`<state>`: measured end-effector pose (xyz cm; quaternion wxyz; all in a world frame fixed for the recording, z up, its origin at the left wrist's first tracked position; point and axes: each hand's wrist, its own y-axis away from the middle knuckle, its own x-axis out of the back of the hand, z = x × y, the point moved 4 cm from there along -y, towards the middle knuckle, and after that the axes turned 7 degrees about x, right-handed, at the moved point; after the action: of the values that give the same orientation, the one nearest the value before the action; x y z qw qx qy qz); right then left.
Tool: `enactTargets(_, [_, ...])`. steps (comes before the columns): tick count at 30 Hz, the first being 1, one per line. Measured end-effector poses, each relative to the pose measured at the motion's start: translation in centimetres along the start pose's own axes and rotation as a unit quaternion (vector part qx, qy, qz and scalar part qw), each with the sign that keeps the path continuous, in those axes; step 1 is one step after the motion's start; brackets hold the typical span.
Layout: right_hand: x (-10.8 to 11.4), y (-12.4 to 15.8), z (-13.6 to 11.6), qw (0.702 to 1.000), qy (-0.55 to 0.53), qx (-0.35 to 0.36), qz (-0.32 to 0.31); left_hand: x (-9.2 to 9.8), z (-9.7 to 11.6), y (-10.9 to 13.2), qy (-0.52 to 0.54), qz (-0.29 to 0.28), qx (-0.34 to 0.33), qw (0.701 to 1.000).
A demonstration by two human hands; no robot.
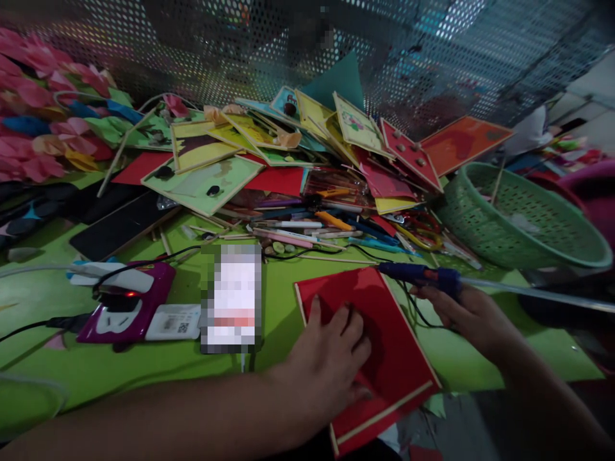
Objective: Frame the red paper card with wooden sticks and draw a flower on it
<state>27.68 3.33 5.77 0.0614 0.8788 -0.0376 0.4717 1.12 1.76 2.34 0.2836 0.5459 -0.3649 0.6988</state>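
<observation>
A red card [391, 333] edged with thin wooden sticks lies at an angle on the green table, its lower end reaching past the front edge. My left hand [331, 358] rests on it with fingers spread, pressing on its left half. In my right hand [473, 320] is a blue hot glue gun [439, 279], held just right of the card. Its dark nozzle points left, at the card's top edge; whether it touches cannot be made out. A long clear glue stick [538, 291] juts from its back to the right.
Behind lie framed colour cards [206, 182] in a heap, with pens [293, 224] and scissors [423, 234] before them. A green basket [523, 218] stands right. At left are a purple power strip [127, 307], a lit phone [235, 298] and pink paper flowers [38, 96]. Cords cross the table.
</observation>
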Motion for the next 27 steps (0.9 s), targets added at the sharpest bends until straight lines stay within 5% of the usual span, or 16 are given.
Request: enactTargets(27, [-0.3,-0.3,-1.4,0.998,0.059,0.006,-0.012,-0.1,-0.1,0.2,0.003,0.006,0.003,1.000])
